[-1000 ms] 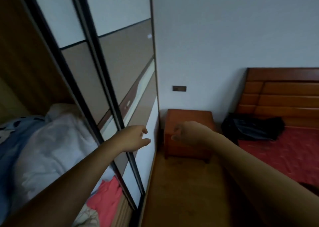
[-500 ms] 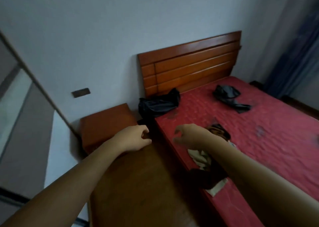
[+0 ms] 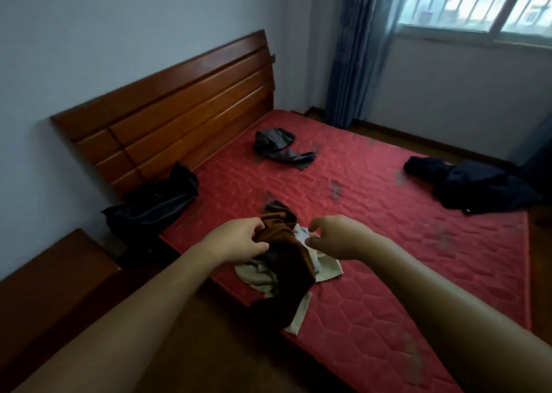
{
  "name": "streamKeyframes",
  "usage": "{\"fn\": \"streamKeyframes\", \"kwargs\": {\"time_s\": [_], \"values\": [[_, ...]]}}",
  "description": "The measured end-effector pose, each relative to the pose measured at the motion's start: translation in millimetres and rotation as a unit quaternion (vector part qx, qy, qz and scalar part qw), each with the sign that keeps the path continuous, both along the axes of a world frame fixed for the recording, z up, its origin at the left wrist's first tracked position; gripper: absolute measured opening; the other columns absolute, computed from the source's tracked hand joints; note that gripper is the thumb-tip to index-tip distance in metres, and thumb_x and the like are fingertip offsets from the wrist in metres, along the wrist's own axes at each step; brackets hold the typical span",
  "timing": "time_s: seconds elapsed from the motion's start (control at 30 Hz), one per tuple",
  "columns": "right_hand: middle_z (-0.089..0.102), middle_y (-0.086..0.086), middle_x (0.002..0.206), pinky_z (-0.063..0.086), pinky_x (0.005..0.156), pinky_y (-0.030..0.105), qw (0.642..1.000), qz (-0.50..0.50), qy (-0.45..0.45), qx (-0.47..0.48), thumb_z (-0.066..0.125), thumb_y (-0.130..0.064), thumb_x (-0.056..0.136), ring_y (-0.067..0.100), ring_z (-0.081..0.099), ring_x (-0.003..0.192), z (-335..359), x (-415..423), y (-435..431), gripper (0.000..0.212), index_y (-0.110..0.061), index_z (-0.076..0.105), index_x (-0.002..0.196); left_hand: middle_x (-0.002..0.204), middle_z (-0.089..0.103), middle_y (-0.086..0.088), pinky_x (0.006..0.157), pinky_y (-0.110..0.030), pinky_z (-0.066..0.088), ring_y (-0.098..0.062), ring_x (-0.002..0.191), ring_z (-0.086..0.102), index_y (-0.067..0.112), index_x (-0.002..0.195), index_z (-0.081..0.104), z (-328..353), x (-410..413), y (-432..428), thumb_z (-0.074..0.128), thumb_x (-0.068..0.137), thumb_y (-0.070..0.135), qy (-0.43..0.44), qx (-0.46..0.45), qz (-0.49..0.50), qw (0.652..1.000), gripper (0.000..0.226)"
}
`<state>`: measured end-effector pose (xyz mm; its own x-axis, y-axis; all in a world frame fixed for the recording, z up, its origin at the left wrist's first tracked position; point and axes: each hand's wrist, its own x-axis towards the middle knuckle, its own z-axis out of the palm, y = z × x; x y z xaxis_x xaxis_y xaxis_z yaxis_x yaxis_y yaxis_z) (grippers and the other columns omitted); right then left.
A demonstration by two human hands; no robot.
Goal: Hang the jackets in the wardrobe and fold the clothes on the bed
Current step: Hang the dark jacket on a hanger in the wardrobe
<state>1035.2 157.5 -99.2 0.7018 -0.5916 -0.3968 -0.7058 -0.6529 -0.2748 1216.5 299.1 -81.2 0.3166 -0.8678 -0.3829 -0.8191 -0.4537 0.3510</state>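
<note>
Brown garment (image 3: pixel 286 261): crumpled at the near edge of the red mattress (image 3: pixel 388 243), draped over a pale cloth (image 3: pixel 257 276)
Left hand (image 3: pixel 239 240): fingers and thumb pinch that garment's top fold
Right hand (image 3: pixel 337 237): fingers loosely curled, gripping nothing, just above the pale cloth
Black jacket (image 3: pixel 155 201): heaped against the headboard (image 3: pixel 179 117) corner
Grey garment (image 3: pixel 277 146): further up the mattress
Dark jacket (image 3: pixel 478 186): far right edge
</note>
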Motion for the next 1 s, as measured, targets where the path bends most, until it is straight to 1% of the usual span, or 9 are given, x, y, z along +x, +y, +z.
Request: {"fn": "streamKeyframes", "kwargs": {"time_s": [0.13,0.27,0.4,0.5,0.57,0.63,0.77,0.87,1.0], "values": [[0.067,0.003,0.123,0.054,0.088,0.041,0.996,-0.085,0.003,-0.011,0.055,-0.052,0.096,0.027,0.062,0.109,0.5,-20.3,-28.6,0.047,-0.025,0.058,0.134,0.123,0.065,-0.002,0.093,-0.04,0.053,-0.019,0.109,0.063,0.021,0.132,0.057,-7.4,1.4,-63.4,0.063,0.093,0.042,-0.004,-0.01,-0.084,0.996,0.045],[0.066,0.003,0.126,0.053,0.09,0.041,0.979,-0.205,0.005,-0.022,0.056,-0.051,0.095,0.027,0.061,0.113,5.2,-64.1,-37.4,0.046,-0.026,0.057,0.134,0.131,0.064,-0.002,0.097,-0.039,0.051,-0.021,0.115,0.061,0.024,0.138,0.053,-8.6,-22.6,-126.9,0.063,0.089,0.046,-0.008,-0.021,-0.191,0.981,0.054],[0.065,0.002,0.129,0.052,0.092,0.04,0.947,-0.32,0.001,-0.039,0.055,-0.053,0.096,0.026,0.061,0.115,15.8,-125.1,-26.8,0.046,-0.027,0.057,0.134,0.129,0.063,-0.003,0.094,-0.04,0.053,-0.021,0.11,0.063,0.024,0.141,0.05,-4.9,-80.1,-170.8,0.063,0.091,0.047,-0.014,-0.032,-0.302,0.953,0.057],[0.065,0.002,0.13,0.051,0.093,0.039,0.917,-0.396,-0.004,-0.044,0.056,-0.053,0.095,0.025,0.061,0.117,23.4,-181.4,-2.6,0.046,-0.028,0.057,0.134,0.135,0.061,-0.005,0.097,-0.04,0.051,-0.024,0.117,0.06,0.022,0.144,0.048,-2.3,-140.7,-187.6,0.062,0.093,0.047,-0.021,-0.036,-0.388,0.921,0.058],[0.065,0.001,0.13,0.051,0.092,0.038,0.895,-0.443,0.002,-0.049,0.056,-0.054,0.095,0.024,0.061,0.117,25.7,-224.0,18.3,0.046,-0.029,0.058,0.133,0.137,0.059,-0.006,0.098,-0.038,0.049,-0.026,0.121,0.058,0.021,0.144,0.048,-0.7,-188.6,-190.8,0.063,0.092,0.046,-0.022,-0.036,-0.436,0.899,0.059],[0.064,0.0,0.131,0.052,0.092,0.04,0.872,-0.488,0.002,-0.047,0.055,-0.054,0.095,0.023,0.061,0.116,26.6,-266.9,43.1,0.046,-0.029,0.058,0.133,0.135,0.061,-0.005,0.098,-0.038,0.05,-0.026,0.12,0.059,0.022,0.143,0.049,1.0,-238.0,-186.4,0.064,0.091,0.046,-0.022,-0.037,-0.476,0.878,0.059],[0.063,-0.001,0.132,0.052,0.088,0.037,0.836,-0.547,0.005,-0.043,0.053,-0.054,0.097,0.022,0.06,0.116,24.4,-349.3,94.1,0.047,-0.029,0.056,0.136,0.134,0.062,-0.003,0.099,-0.039,0.05,-0.024,0.12,0.059,0.024,0.142,0.05,-0.3,-335.2,-166.3,0.064,0.09,0.046,-0.021,-0.043,-0.536,0.843,0.058],[0.064,-0.001,0.13,0.054,0.092,0.042,0.817,-0.575,0.0,-0.041,0.053,-0.055,0.097,0.021,0.061,0.114,24.2,-412.6,127.7,0.048,-0.028,0.055,0.137,0.135,0.061,-0.003,0.099,-0.038,0.05,-0.024,0.12,0.059,0.025,0.143,0.049,-0.2,-409.0,-144.6,0.063,0.091,0.044,-0.019,-0.043,-0.565,0.824,0.057],[0.063,-0.002,0.13,0.054,0.092,0.041,0.801,-0.597,-0.007,-0.042,0.054,-0.054,0.097,0.019,0.061,0.113,25.5,-500.5,167.6,0.049,-0.028,0.053,0.139,0.13,0.064,-0.004,0.097,-0.036,0.05,-0.024,0.116,0.061,0.021,0.139,0.053,-2.1,-506.3,-114.3,0.063,0.092,0.038,-0.009,-0.035,-0.594,0.804,0.051]]}}
